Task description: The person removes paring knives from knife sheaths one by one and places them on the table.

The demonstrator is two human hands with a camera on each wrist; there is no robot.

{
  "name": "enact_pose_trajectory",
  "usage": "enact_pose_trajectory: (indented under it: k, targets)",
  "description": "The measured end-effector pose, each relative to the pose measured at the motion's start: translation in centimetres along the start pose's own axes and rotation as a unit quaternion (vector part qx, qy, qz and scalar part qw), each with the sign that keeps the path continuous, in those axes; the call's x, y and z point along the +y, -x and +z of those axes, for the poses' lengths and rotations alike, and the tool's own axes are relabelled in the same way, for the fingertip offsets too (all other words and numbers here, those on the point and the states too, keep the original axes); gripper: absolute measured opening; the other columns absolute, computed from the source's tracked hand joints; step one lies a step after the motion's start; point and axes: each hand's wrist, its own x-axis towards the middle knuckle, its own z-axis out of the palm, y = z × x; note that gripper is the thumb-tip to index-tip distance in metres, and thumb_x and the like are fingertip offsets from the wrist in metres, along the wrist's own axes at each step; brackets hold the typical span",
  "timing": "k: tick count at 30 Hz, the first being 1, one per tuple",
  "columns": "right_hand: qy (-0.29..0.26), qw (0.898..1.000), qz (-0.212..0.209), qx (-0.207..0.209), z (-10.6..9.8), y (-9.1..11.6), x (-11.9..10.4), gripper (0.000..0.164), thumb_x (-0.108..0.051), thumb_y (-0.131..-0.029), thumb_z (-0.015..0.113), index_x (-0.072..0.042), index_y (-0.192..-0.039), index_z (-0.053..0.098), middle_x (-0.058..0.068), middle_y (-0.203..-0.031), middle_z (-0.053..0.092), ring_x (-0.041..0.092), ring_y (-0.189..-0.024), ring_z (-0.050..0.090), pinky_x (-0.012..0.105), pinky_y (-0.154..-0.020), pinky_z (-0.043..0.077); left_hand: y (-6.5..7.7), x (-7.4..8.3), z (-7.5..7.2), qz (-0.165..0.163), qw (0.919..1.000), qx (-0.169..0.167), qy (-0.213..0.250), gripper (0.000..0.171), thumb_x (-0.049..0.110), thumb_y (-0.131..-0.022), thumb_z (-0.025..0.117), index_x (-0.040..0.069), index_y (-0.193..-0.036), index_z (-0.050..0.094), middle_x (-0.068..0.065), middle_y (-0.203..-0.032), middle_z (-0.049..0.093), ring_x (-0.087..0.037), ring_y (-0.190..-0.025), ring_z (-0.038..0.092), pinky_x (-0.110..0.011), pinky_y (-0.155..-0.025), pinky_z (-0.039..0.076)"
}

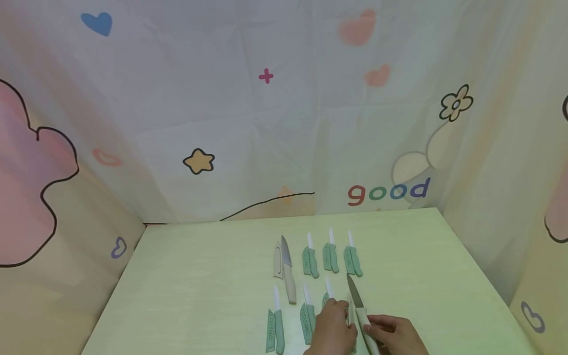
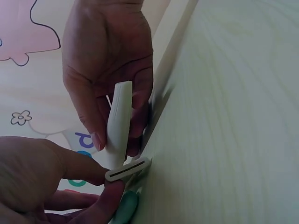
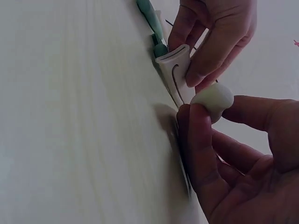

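Observation:
My right hand grips the pale handle of a kitchen knife, its grey blade pointing away from me. Just left of that knife, my left hand pinches a cream blade sheath between thumb and fingers. The sheath's slotted open end shows in both wrist views, and the blade is outside it. Under and beside the left hand lies a green-handled paring knife, partly covered by the hand. In the left wrist view, the knife handle stands close behind the sheath; whether they touch I cannot tell.
Another cream-handled knife lies beside its cream sheath on the pale table. Several green-handled knives, such as one at the back, lie in two rows with green sheaths alongside. A printed curtain rises behind the table.

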Motion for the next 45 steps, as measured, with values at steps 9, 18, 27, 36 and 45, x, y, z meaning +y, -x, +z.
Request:
enact_pose_trajectory:
  k: [9,18,27,36,45]
  targets:
    - [0.085,0.992,0.002,0.09,0.9,-0.2,-0.3,0.041,-0.022,-0.081,0.076,0.006,-0.11,0.069,0.013,-0.088,0.073,0.02,-0.07,0.064,0.035,-0.056,0.059,0.4,1.0,0.6,-0.018,0.9961,-0.031,-0.08,0.033,0.017,-0.082,0.074,0.007,-0.112,0.065,-0.003,-0.098,0.054,-0.02,-0.076,0.059,-0.031,-0.066,0.056]
    - [0.207,0.972,-0.033,0.105,1.1,0.0,-0.9,0.037,-0.026,-0.082,0.074,-0.001,-0.109,0.072,0.004,-0.083,0.073,0.013,-0.069,0.061,0.035,-0.06,0.054,0.7,2.0,1.0,0.002,0.9863,-0.037,-0.161,0.036,0.016,-0.078,0.078,0.005,-0.111,0.066,-0.003,-0.093,0.055,-0.016,-0.07,0.056,-0.025,-0.062,0.054]
    - [0.219,0.966,-0.045,0.13,0.9,-0.2,-0.7,0.029,-0.023,-0.08,0.076,-0.008,-0.105,0.073,-0.002,-0.074,0.067,0.012,-0.064,0.057,0.03,-0.054,0.048,0.9,2.1,1.1,0.028,0.983,-0.039,-0.177,0.035,0.017,-0.075,0.08,0.005,-0.106,0.069,-0.002,-0.088,0.053,-0.013,-0.068,0.053,-0.022,-0.06,0.052]
    - [0.23,0.965,-0.029,0.123,0.2,-0.1,-0.6,0.026,-0.025,-0.083,0.073,-0.007,-0.102,0.074,0.0,-0.08,0.07,0.012,-0.067,0.058,0.033,-0.059,0.051,1.0,2.1,0.9,0.048,0.9841,-0.061,-0.16,0.029,0.016,-0.077,0.078,0.009,-0.104,0.07,0.0,-0.092,0.054,-0.01,-0.072,0.054,-0.02,-0.064,0.052]
    - [0.204,0.97,-0.029,0.13,0.2,0.1,-0.7,0.028,-0.026,-0.084,0.074,-0.007,-0.104,0.074,0.0,-0.08,0.068,0.013,-0.066,0.058,0.031,-0.053,0.05,1.0,1.7,0.8,0.072,0.9875,-0.058,-0.128,0.035,0.019,-0.078,0.077,0.013,-0.112,0.069,0.003,-0.099,0.058,-0.008,-0.078,0.056,-0.02,-0.068,0.054]
